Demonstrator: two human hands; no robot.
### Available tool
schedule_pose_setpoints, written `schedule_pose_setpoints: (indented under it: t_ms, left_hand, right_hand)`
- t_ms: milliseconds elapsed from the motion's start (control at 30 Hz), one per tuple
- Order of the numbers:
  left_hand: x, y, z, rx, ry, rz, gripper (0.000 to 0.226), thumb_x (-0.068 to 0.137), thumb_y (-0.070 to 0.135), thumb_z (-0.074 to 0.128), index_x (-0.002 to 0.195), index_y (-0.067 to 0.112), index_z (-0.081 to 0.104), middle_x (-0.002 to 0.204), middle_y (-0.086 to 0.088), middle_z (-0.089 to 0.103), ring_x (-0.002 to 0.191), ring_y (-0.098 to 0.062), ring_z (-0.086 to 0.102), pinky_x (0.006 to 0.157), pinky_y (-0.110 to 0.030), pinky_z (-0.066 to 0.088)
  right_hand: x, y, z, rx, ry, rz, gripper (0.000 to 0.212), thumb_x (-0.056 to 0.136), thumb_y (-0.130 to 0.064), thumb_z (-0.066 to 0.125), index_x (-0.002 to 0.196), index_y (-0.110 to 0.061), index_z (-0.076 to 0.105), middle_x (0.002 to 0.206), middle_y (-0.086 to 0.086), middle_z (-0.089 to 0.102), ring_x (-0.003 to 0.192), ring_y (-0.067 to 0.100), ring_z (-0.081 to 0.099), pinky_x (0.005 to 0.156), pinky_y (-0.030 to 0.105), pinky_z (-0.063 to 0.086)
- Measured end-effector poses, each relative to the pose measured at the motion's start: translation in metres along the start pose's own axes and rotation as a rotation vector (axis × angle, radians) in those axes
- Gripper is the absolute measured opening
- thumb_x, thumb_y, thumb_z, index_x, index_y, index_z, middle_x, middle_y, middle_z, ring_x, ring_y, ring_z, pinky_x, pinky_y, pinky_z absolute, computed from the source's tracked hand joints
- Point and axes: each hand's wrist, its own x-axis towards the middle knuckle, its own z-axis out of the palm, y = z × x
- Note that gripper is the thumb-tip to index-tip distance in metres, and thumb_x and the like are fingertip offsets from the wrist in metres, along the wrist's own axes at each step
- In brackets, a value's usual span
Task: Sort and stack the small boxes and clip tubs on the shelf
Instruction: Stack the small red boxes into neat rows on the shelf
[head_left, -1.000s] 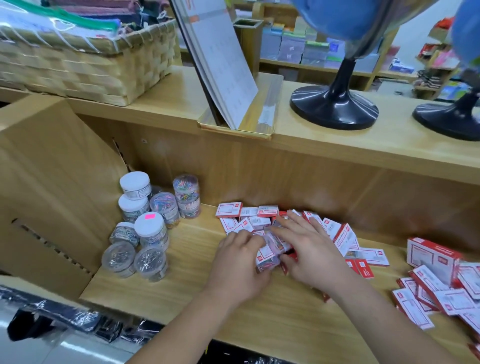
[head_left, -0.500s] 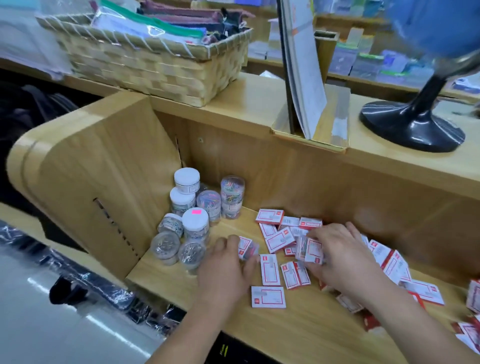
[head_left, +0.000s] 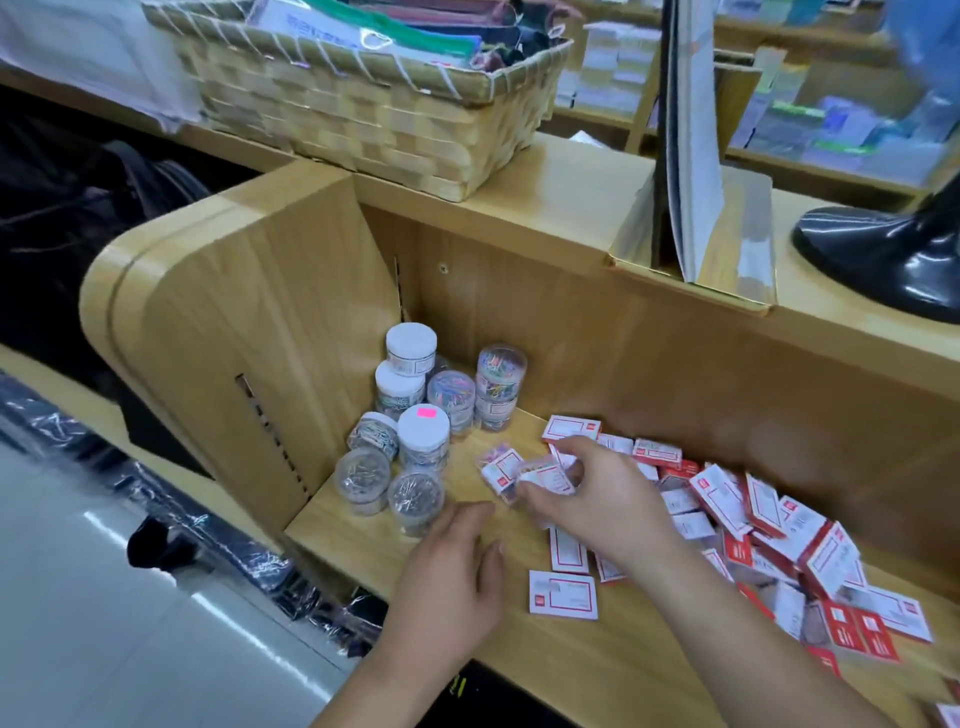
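Several round clip tubs (head_left: 418, 421) stand stacked in the left corner of the wooden shelf (head_left: 374, 540). Small red-and-white boxes (head_left: 748, 525) lie scattered in a heap across the shelf's middle and right. My right hand (head_left: 592, 493) holds a few small boxes (head_left: 519, 473) pinched together just right of the tubs. My left hand (head_left: 452, 577) rests flat on the shelf below them, fingers straight, holding nothing. One box (head_left: 563, 595) lies flat alone near the front edge.
A woven basket (head_left: 363, 104) of pouches sits on the counter above. A standing board in a wooden holder (head_left: 691, 150) and a black globe base (head_left: 883, 260) are to its right. The shelf's wooden side panel (head_left: 234, 332) closes the left.
The view has shifted left. My right hand moved left toward the tubs with boxes pinched in it. My left hand let go of its boxes and now lies flat.
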Motion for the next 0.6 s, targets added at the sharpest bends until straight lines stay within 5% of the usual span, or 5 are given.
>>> schedule_pose_setpoints:
  t_ms: [133,267,500,600]
  left_hand:
    - [-0.010,0.000,-0.009,-0.049,-0.029,-0.022,0.035,0.086,0.023,0.064,0.120,0.032,0.060,0.101,0.014,0.059,0.083,-0.006,0.064,0.074,-0.029,0.053]
    - [-0.019,0.001,-0.011,-0.045,-0.059,0.007,0.034,0.084,0.018,0.063,0.114,0.034,0.061,0.100,0.015,0.056,0.088,-0.007,0.060,0.075,-0.025,0.049]
    - [-0.031,0.013,0.010,0.006,-0.250,0.162,0.054,0.081,0.030,0.067,0.132,0.038,0.055,0.129,0.021,0.049,0.114,-0.002,0.058,0.091,-0.022,0.051]
    - [-0.033,0.018,0.026,0.068,-0.296,0.205,0.041,0.078,0.028,0.066,0.118,0.033,0.063,0.127,0.017,0.046,0.107,-0.007,0.060,0.083,-0.027,0.055]
  right_hand:
    - [-0.009,-0.010,0.030,-0.030,-0.079,0.016,0.054,0.070,-0.066,0.064,0.111,-0.032,0.059,0.096,-0.011,0.070,0.099,0.016,0.065,0.079,0.035,0.054]
    - [-0.027,0.009,0.034,0.200,-0.032,0.007,0.038,0.076,-0.057,0.072,0.106,-0.035,0.064,0.087,-0.012,0.068,0.086,0.007,0.064,0.079,0.037,0.056]
    - [-0.079,0.084,-0.005,0.273,0.222,0.003,0.014,0.084,-0.029,0.076,0.096,-0.034,0.072,0.089,-0.019,0.071,0.084,0.002,0.068,0.076,0.040,0.058]
    - [-0.103,0.111,-0.011,0.151,0.322,0.002,0.016,0.082,-0.028,0.076,0.098,-0.030,0.073,0.094,-0.020,0.069,0.089,0.004,0.066,0.078,0.038,0.056]
